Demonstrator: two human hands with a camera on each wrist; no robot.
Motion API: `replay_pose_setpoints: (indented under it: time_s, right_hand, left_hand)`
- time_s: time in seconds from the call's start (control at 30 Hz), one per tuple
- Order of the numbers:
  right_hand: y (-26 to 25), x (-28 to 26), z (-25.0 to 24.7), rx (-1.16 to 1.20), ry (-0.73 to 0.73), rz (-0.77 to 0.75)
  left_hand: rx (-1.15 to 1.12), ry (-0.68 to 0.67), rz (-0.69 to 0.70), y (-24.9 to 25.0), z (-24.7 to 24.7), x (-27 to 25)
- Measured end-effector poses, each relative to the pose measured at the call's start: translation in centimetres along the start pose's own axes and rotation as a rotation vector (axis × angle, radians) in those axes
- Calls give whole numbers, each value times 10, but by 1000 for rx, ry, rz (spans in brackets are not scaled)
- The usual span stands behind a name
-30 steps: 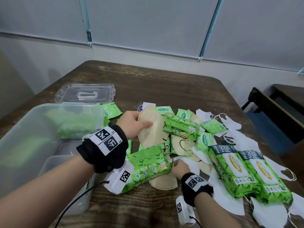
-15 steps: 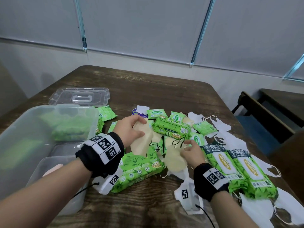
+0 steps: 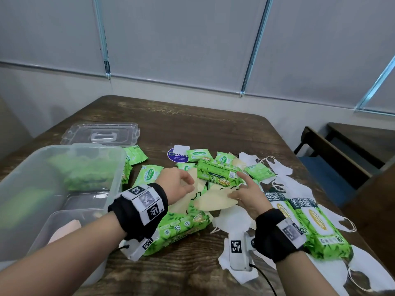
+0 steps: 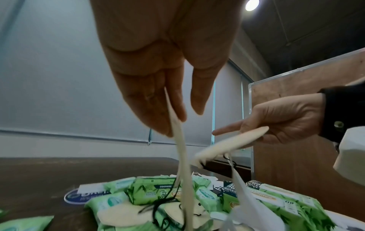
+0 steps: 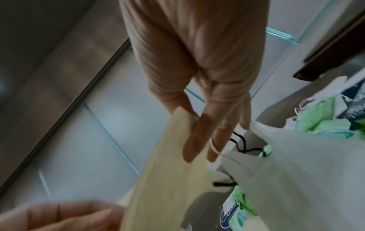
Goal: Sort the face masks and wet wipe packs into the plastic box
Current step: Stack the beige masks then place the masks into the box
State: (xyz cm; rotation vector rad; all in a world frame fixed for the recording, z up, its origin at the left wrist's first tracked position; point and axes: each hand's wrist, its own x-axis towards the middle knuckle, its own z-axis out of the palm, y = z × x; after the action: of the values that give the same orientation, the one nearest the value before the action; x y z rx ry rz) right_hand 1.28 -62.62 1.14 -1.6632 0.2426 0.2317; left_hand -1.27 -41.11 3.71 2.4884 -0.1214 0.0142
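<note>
My left hand [image 3: 188, 185] pinches a beige face mask [image 4: 178, 140] by its edge, so it hangs down over the pile. Beside it, my right hand [image 3: 236, 195] grips a second beige mask [image 3: 213, 202] between thumb and fingers, held flat just above the table. A white mask [image 5: 296, 171] hangs from an ear loop caught on a right finger. Under both hands lies a large green wet wipe pack [image 3: 183, 227]. The clear plastic box [image 3: 118, 167] stands at the left with green packs inside.
The box lid [image 3: 100, 135] lies behind the box. Two large wipe packs [image 3: 316, 227] and several white masks [image 3: 286, 182] cover the table's right side. Small green packs [image 3: 197, 154] and another large one [image 3: 218, 174] sit mid-table. A bench [image 3: 333, 159] stands at the right.
My right hand has picked a beige mask out of the pile and brought it up beside the left hand. The left hand has kept its mask and lowered it a little.
</note>
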Motion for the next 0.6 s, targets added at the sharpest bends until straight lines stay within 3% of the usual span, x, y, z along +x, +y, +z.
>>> replay_pose_setpoints:
  time_s: [0.13, 0.27, 0.33, 0.47, 0.6]
  right_hand:
    - [-1, -3, 2, 304, -2, -16]
    - [-2, -7, 12, 390, 35, -56]
    - [-1, -7, 18, 355, 45, -68]
    - [-2, -13, 20, 177, 17, -16]
    - [-4, -19, 13, -248, -68, 91]
  left_hand:
    - [-23, -130, -218, -6, 8, 5]
    - [-493, -222, -384, -5, 13, 10]
    - [-585, -166, -339, -3, 15, 13]
    - [-419, -13, -245, -7, 12, 27]
    - [-439, -3, -145, -5, -5, 33]
